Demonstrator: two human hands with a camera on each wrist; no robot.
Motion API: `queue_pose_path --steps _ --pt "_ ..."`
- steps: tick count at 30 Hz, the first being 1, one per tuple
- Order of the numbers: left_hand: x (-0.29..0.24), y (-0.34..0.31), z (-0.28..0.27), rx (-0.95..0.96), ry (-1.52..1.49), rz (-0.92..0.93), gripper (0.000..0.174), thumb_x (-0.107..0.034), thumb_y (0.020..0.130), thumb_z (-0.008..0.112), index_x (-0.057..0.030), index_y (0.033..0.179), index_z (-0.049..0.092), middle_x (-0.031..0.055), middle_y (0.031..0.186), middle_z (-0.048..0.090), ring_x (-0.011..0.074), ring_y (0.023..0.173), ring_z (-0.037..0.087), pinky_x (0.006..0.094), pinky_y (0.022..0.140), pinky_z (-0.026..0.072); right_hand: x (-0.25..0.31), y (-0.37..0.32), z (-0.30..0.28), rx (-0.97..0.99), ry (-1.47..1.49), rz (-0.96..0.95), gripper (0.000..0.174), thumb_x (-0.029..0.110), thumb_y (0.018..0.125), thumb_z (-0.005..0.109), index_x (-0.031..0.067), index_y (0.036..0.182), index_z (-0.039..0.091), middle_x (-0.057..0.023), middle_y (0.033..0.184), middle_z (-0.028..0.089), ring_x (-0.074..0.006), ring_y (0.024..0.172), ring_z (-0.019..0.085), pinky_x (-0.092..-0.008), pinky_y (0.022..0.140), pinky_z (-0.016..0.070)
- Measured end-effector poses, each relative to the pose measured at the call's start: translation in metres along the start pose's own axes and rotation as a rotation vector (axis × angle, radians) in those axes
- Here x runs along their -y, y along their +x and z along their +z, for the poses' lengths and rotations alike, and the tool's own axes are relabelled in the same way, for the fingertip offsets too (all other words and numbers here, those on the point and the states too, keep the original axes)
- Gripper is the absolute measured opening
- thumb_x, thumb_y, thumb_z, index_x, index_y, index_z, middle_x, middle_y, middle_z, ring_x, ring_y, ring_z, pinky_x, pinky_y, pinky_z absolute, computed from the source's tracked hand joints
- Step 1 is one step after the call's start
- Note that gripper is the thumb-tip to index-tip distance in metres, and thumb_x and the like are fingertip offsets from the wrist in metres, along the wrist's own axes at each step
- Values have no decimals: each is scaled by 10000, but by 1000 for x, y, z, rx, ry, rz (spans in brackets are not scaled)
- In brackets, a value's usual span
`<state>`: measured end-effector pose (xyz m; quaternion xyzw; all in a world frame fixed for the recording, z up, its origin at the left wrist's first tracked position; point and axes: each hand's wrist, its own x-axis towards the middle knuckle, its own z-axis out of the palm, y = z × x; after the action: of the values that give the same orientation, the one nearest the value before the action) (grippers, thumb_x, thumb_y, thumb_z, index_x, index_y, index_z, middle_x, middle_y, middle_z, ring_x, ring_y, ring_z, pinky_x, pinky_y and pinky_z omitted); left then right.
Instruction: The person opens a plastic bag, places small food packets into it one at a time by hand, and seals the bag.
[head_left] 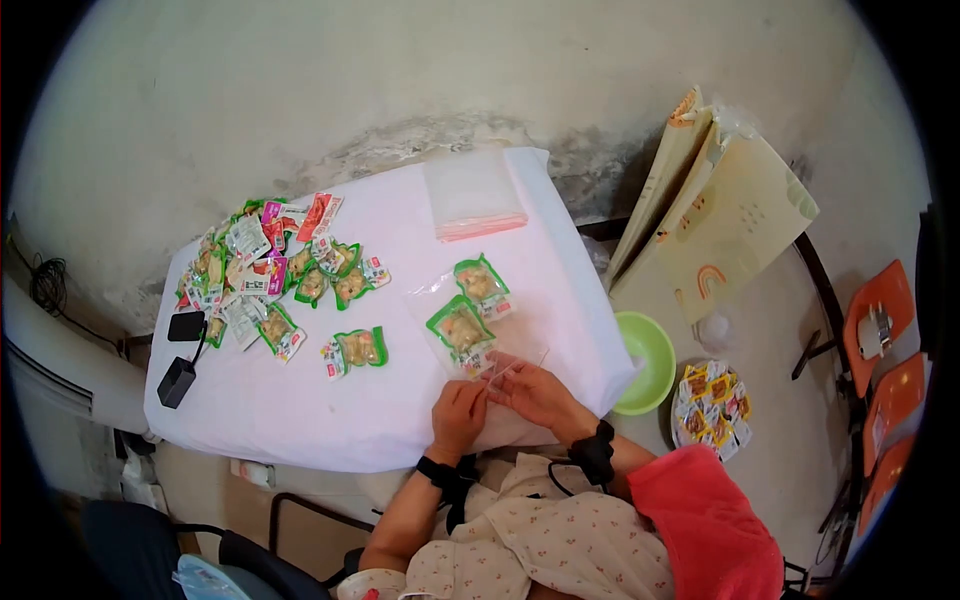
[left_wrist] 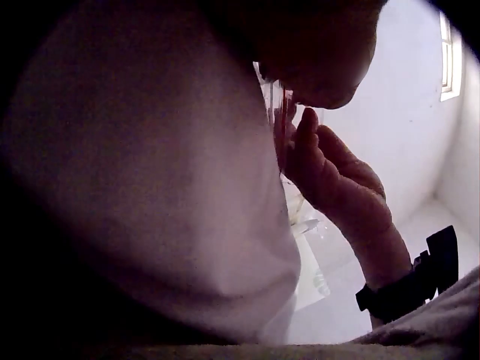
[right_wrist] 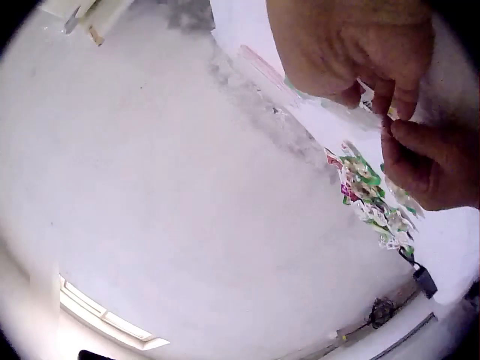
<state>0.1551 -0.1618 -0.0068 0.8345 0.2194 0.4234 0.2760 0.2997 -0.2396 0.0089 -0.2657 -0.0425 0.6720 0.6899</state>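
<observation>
A clear plastic bag [head_left: 428, 303] lies at the table's front right, with two green-edged food packets [head_left: 461, 328] in or under its film; I cannot tell which. Both hands meet at the bag's near edge. The left hand [head_left: 459, 413] pinches that edge between thumb and fingers. Beside it the right hand [head_left: 535, 392] also pinches the film, its fingers bent. In the right wrist view the fingertips of the left hand [right_wrist: 431, 161] and right hand [right_wrist: 360, 49] nearly touch. The left wrist view shows the right hand [left_wrist: 337, 169] at the film's edge.
A heap of colourful packets [head_left: 250, 255] covers the table's left part, with one packet [head_left: 358, 348] apart. Flat clear bags [head_left: 475, 195] lie at the back. A black device [head_left: 177, 382] is at the left edge. Right of the table are a green basin [head_left: 648, 365] and more packets [head_left: 712, 400].
</observation>
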Motion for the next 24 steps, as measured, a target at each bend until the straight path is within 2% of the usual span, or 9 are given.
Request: queue_pose_path --steps 1,3,4,6,10,12,16,19,24 --pt "1 -1 0 -1 -1 -2 135 -12 766 656 -51 894 638 89 816 588 272 735 591 345 611 489 0 2 -1 -1 -1 1 475 69 896 501 33 1353 375 -92 1056 580 -211 1030 533 -379 916 415" --pt "3 -3 0 15 -20 -5 146 -6 768 654 -49 907 637 93 816 587 272 730 591 345 610 489 -1 8 -1 137 6 -50 485 82 878 504 8 1339 375 -111 1197 509 -231 1171 446 -396 993 358" --pt "3 -4 1 16 -19 -6 146 -6 768 654 -49 907 637 93 816 587 272 730 591 345 610 489 -2 13 0 137 8 -49 485 82 878 504 8 1339 375 -111 1197 509 -231 1171 446 -396 993 358" --pt "2 -4 2 -18 -87 -60 153 14 775 644 -30 921 637 111 806 587 264 677 574 336 577 474 -5 26 1 92 12 -71 500 111 874 463 -19 1345 356 -135 1318 418 -251 1245 388 -410 1021 335" --pt "-1 1 4 -79 -91 -19 156 16 777 645 -33 925 635 110 815 590 259 680 574 329 578 474 -13 42 1 97 71 -68 531 147 868 426 -12 1367 337 -146 1375 378 -273 1309 336 -417 1044 315" --pt "2 -1 3 -97 -51 23 170 16 773 648 -38 933 633 112 828 592 261 687 578 327 586 476 -18 43 6 162 -20 -118 551 178 869 396 -13 1381 318 -144 1411 349 -286 1351 285 -433 1057 302" --pt "0 -3 1 -86 -29 -18 183 12 770 652 -42 943 631 114 830 593 265 692 578 330 595 479 -16 51 9 179 76 -128 543 200 876 387 -16 1371 330 -137 1401 363 -290 1356 287 -452 1039 327" --pt "3 -2 2 -64 -86 -8 192 -5 770 656 -46 956 631 112 844 591 269 688 573 329 598 480 -15 66 3 96 -21 -142 526 250 903 386 -12 1358 350 -127 1385 381 -286 1323 340 -464 995 368" --pt "2 -2 -9 14 -121 -93 236 -17 772 646 -49 1005 623 117 882 601 269 735 581 338 620 482 -13 59 4 99 18 -132 483 260 941 354 -3 1346 377 -127 1376 397 -294 1308 354 -461 980 380"
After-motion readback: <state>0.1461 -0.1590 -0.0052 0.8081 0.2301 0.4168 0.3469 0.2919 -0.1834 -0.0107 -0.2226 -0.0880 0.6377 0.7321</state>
